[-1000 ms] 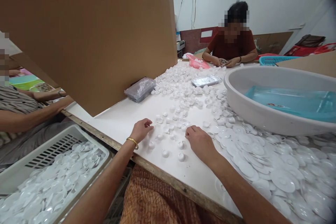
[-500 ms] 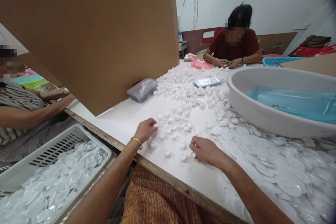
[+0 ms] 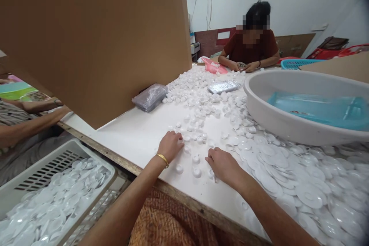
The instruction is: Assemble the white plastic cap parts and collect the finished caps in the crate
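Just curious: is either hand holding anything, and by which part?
Can't tell: the left hand and right hand are near small white pieces; curled fingers hide any hold.

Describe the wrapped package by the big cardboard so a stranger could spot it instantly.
Find the tall brown cardboard on the left of the white table. At its foot, just left of the spread of small white pieces, lies a flat, greyish wrapped package. The shinier, silvery package lies among the pieces; this one is duller and beside the cardboard.
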